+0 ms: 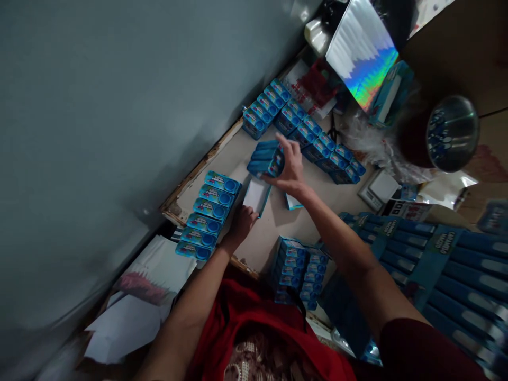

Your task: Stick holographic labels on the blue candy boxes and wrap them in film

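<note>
Right grip (pixel 291 170) is holding blue packs (pixel 262 156) by far end of open box (pixel 256 194), left grip (pixel 242 223) pinching near end, apparently loading, next needing alignment

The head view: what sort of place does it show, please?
Probably a small packing workspace: matching blue packs sit in rows on a worn table, the left hand holds an open carton, and what looks like a scale is nearby.

Packs (pixel 210 207) on table (pixel 273 221), scale (pixel 381 186) right, wall (pixel 103 106) left
</note>
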Tool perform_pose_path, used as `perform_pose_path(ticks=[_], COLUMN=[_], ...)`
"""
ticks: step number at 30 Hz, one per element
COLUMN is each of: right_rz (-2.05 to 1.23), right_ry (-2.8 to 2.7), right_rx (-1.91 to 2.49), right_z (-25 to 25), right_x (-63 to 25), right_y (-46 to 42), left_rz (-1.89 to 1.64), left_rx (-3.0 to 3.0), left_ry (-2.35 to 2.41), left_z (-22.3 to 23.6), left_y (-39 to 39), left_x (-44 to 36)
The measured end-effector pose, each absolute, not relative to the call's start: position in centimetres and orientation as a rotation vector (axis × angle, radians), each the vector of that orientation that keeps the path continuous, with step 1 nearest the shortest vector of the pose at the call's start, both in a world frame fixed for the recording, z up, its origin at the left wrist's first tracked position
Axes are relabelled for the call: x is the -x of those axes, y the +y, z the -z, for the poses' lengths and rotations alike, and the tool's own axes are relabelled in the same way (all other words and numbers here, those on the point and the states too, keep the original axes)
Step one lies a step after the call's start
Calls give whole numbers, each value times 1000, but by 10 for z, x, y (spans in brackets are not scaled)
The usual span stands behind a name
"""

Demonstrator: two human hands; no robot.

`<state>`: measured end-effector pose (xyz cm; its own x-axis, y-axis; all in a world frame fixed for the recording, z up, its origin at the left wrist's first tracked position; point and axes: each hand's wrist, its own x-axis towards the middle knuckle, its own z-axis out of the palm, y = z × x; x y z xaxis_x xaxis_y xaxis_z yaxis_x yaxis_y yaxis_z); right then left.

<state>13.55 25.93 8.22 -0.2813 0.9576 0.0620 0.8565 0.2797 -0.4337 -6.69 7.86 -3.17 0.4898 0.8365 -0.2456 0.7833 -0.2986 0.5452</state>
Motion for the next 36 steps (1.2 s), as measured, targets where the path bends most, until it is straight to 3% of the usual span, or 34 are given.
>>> perform_pose_path(ticks=[4, 15, 19, 23, 27, 36], right_rz=[-639, -496, -568, -262, -184, -117], right_ry=[-2358, -2566, -2523, -2279, -2231, -2252], right_rx=[1639, 1860, 1902, 2004, 2091, 2069], right_z=[-66, -46, -59, -67, -46, -23], right_x=[-135, -102, -104, -89, -56, -34], right_y=[222, 219, 256, 342, 404, 383], left_rz=[-97, -153, -209, -354, -482, -613], left_rx=[-2125, -2099, -2080, -2069, -2085, -2070], left_ry=[1344, 1422, 1453, 1489, 1466, 1526], left_z=[32, 31, 29, 21, 10, 21], left_y=[80, 76, 72, 60, 39, -10], left_x=[66, 58, 56, 53, 54, 64])
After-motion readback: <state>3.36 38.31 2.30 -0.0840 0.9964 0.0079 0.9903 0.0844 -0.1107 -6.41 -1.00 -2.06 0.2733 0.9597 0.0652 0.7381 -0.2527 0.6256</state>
